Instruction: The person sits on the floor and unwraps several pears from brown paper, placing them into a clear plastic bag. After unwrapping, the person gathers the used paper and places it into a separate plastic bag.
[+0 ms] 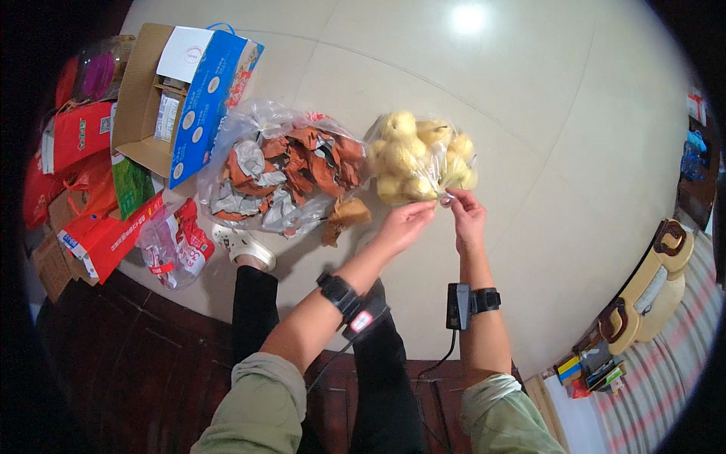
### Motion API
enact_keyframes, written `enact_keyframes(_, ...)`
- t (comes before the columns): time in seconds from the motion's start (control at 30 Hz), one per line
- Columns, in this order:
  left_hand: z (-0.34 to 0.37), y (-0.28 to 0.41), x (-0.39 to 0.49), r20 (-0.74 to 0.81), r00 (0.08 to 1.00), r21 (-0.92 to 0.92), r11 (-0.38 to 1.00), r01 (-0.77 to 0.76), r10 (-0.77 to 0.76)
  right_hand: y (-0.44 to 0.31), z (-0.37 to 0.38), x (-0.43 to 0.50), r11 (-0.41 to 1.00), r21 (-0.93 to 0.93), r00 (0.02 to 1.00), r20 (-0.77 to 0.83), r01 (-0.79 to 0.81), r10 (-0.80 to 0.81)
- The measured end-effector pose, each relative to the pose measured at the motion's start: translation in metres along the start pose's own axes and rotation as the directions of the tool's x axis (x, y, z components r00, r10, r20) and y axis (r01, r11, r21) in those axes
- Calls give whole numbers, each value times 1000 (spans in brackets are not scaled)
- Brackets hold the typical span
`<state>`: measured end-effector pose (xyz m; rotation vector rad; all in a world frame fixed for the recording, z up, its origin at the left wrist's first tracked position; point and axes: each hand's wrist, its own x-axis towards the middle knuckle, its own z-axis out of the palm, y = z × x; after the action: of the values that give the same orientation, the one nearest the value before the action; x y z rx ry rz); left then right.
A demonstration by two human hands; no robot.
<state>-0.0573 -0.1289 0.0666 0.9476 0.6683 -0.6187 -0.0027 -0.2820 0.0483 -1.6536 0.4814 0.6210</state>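
A clear plastic bag (437, 164) full of yellow pears (404, 156) rests on the tiled floor in front of me. Its gathered neck points towards me, and both hands meet there. My left hand (407, 224) grips the neck from the left with its fingertips. From the right, my right hand (468, 214) pinches the twisted end between thumb and fingers. The fingers partly hide the neck, so I cannot tell whether it is knotted. Just left of the pears lies a larger clear bag (212, 170) of crumpled orange and grey wrapping paper (300, 164).
A blue carton (195, 119) stands open at the left, among red boxes (79, 136) and bags. A crumpled plastic package (176, 244) and a brown paper scrap (347, 218) lie near my shoe (244, 247). Cables hang from both wrist devices (459, 306). A striped-covered surface (652, 374) is at right.
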Motion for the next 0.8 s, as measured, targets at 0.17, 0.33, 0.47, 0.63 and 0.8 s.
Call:
enact_keyframes(0.17, -50, 16, -52, -118, 979, -64, 986, 157, -164, -13, 8, -1, 840, 460, 952, 45, -288, 302)
enact_keyframes(0.33, -100, 45, -119, -229, 945, -190, 962, 194, -235, -47, 13, -8, 873, 273, 885, -124, -404, 448)
enact_keyframes(0.47, -135, 70, -173, -269, 942, -221, 965, 142, -201, -89, 25, -28, 884, 166, 873, -155, -438, 462)
enact_keyframes(0.63, -168, 81, -223, -303, 935, -357, 932, 69, -185, -154, 71, -88, 928, -150, 939, -98, -342, 330)
enact_keyframes(0.8, -184, 86, -265, -224, 948, -393, 911, 127, -228, -244, 134, -188, 890, -359, 944, 62, -281, 323)
